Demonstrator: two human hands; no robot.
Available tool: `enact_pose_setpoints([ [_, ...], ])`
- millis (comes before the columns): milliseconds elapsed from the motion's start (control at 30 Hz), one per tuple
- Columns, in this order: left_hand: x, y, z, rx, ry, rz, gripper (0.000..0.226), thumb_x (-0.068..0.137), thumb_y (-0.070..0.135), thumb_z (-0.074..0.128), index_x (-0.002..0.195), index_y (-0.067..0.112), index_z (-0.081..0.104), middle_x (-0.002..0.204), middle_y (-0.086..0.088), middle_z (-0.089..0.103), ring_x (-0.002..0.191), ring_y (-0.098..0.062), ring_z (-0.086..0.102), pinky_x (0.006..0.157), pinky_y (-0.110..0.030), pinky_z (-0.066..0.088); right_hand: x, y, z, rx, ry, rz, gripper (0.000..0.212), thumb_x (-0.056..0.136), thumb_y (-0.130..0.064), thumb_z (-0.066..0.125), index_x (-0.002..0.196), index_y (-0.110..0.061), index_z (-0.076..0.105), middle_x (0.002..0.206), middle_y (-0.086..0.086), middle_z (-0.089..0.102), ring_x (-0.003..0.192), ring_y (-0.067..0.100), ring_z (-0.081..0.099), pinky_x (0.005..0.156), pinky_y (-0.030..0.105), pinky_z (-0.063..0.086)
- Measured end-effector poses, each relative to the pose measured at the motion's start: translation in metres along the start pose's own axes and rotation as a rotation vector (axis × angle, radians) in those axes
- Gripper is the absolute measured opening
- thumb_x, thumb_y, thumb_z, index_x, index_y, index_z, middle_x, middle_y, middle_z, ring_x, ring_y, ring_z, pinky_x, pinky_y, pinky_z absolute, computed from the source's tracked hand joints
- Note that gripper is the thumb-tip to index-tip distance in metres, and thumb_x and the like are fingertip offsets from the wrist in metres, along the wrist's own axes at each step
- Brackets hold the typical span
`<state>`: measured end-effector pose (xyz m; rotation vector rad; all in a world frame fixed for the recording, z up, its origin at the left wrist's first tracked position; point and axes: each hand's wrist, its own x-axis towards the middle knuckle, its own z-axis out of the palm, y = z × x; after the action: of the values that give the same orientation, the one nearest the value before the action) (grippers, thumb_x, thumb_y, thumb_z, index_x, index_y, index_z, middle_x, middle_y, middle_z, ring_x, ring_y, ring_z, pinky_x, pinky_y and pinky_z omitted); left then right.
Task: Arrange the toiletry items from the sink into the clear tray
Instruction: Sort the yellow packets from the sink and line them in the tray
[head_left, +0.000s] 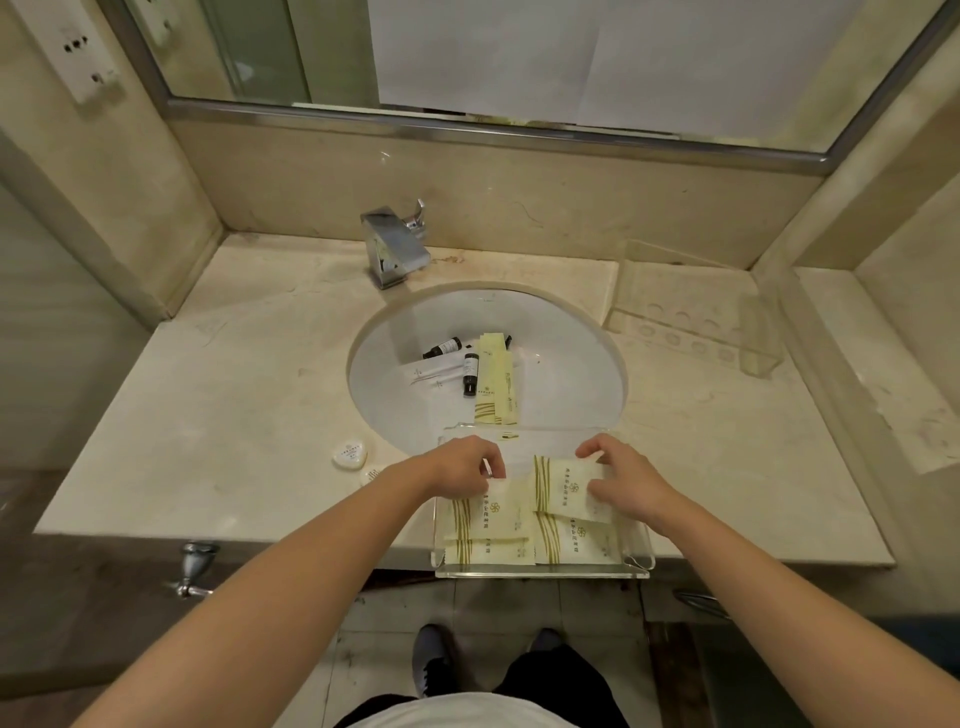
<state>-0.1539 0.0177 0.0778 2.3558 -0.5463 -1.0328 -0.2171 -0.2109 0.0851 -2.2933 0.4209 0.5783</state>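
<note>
A clear tray (540, 573) sits at the counter's front edge, below the round white sink (571, 364). Several pale yellow packets (498, 525) lie flat inside it. My left hand (460, 465) pinches the upper edge of a left packet. My right hand (623, 478) grips the top right packet (563, 483) by its upper and right edges. In the sink lie two small dark bottles (470, 371), long yellow packets (493, 379) and white wrapped items (434, 371).
A chrome faucet (395, 247) stands behind the sink. A clear acrylic holder (691, 306) with round holes sits at the back right. A small round white soap (349, 453) lies on the counter left of the tray. A mirror hangs above.
</note>
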Motion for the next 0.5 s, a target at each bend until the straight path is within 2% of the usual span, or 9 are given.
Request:
enact_pose_setpoints([
  [100,-0.001,-0.002,0.006,0.041,0.008,0.012,0.029,0.089,0.003,0.051,0.114,0.016,0.061,0.123,-0.006,0.057,0.111,-0.021,0.056,0.09,-0.03,0.049,0.0,-0.002,0.001,0.003,0.021,-0.009,0.028,0.086,-0.001,0.055,0.105,-0.021,0.059,0.113,0.001,0.056,0.101,0.018,0.055,0.069,0.024,0.051],
  [133,-0.001,-0.003,0.009,0.057,0.015,0.02,0.029,0.089,0.003,0.052,0.114,0.015,0.061,0.123,-0.006,0.058,0.11,-0.021,0.056,0.09,-0.03,0.048,0.0,-0.002,0.001,-0.016,0.015,-0.01,0.025,0.086,-0.002,0.054,0.102,-0.02,0.061,0.111,0.0,0.058,0.099,0.018,0.057,0.069,0.025,0.051],
  [200,-0.001,-0.004,0.014,0.097,0.021,0.035,0.029,0.088,0.003,0.053,0.114,0.014,0.06,0.121,-0.006,0.059,0.103,-0.019,0.055,0.086,-0.027,0.047,-0.001,-0.001,0.002,-0.104,-0.044,-0.014,0.02,0.085,-0.005,0.054,0.098,-0.018,0.063,0.107,0.0,0.061,0.097,0.018,0.06,0.077,0.031,0.055],
  [300,0.0,-0.005,0.019,0.16,0.011,0.063,0.025,0.086,0.007,0.057,0.11,0.013,0.059,0.109,-0.004,0.059,0.091,-0.016,0.051,0.077,-0.024,0.043,-0.004,0.002,0.006,-0.341,-0.135,-0.034,0.019,0.083,-0.012,0.055,0.097,-0.021,0.064,0.106,-0.002,0.066,0.094,0.017,0.062,0.083,0.037,0.056],
  [400,-0.001,-0.008,0.021,0.211,0.011,0.079,0.019,0.084,0.011,0.062,0.103,0.014,0.06,0.097,0.003,0.054,0.086,-0.016,0.051,0.074,-0.024,0.042,-0.007,0.003,0.009,-0.653,-0.104,-0.119,0.023,0.085,-0.02,0.052,0.106,-0.023,0.062,0.112,-0.001,0.06,0.098,0.018,0.058,0.079,0.035,0.053],
  [500,-0.001,-0.009,0.024,0.238,0.016,0.087,0.021,0.082,0.013,0.065,0.102,0.015,0.059,0.096,0.003,0.051,0.085,-0.016,0.051,0.072,-0.024,0.041,-0.01,0.002,0.012,-0.859,-0.068,-0.16,0.032,0.087,-0.029,0.048,0.118,-0.025,0.056,0.117,-0.001,0.056,0.105,0.019,0.056,0.079,0.034,0.049],
])
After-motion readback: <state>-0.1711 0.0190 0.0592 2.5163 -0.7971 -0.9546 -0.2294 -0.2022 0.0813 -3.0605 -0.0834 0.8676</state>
